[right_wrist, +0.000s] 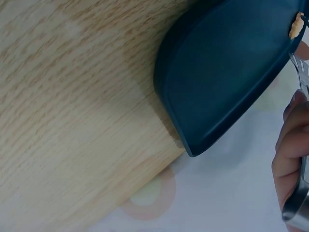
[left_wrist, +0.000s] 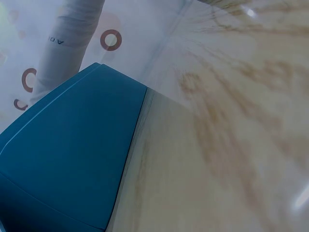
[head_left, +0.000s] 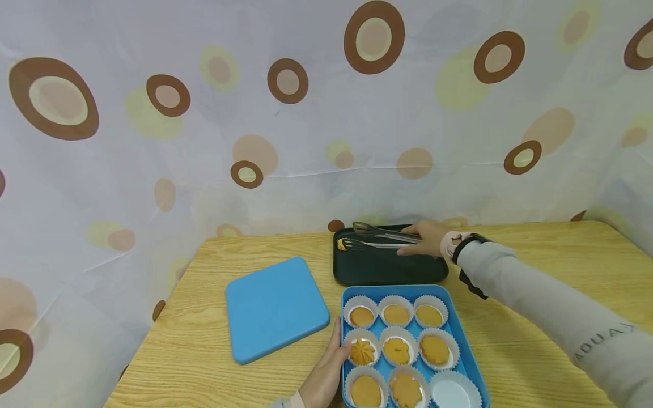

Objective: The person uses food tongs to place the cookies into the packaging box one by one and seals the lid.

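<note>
Grips parted tongs (head_left: 390, 246) in right hand (head_left: 429, 239), apparently for reach into black tray (head_left: 388, 271) | lays straight-fingered left hand (head_left: 322, 377) along blue box (head_left: 456, 320), probably steadying it

We have metal tongs (head_left: 388, 246) spread over the black tray (head_left: 390, 269), one tip at a cookie (head_left: 340, 245); blue box (head_left: 468, 357) holds paper cups (head_left: 456, 392).

Even brightness in the head view, dimmer wrist views, soft shadow beside the dark tray (right_wrist: 222, 72)
</note>
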Motion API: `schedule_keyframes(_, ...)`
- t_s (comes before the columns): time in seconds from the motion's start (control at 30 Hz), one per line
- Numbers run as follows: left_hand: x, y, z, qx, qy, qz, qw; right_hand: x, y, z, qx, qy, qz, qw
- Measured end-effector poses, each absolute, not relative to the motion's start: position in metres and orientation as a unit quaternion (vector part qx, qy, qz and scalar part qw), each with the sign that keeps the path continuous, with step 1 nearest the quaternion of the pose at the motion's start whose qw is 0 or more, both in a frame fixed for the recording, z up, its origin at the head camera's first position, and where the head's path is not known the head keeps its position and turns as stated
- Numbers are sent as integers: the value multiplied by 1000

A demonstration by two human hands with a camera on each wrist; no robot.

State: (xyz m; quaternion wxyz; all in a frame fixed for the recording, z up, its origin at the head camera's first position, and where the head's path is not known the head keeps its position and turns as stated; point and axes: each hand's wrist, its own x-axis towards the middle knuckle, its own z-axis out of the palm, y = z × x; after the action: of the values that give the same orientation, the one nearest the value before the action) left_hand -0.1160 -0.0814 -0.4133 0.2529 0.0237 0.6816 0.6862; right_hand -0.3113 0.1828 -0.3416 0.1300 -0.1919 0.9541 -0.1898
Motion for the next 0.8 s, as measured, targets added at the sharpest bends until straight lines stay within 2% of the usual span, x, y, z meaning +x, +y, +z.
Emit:
schedule_keyframes(0.5,-117,-81,-414,20,684,683,255,-316,167,-353,-162,954,-198,157)
schedule_keyframes(0.8,-116,-81,-414,23,685,682,254,-316,164,-356,-175,955,-196,138)
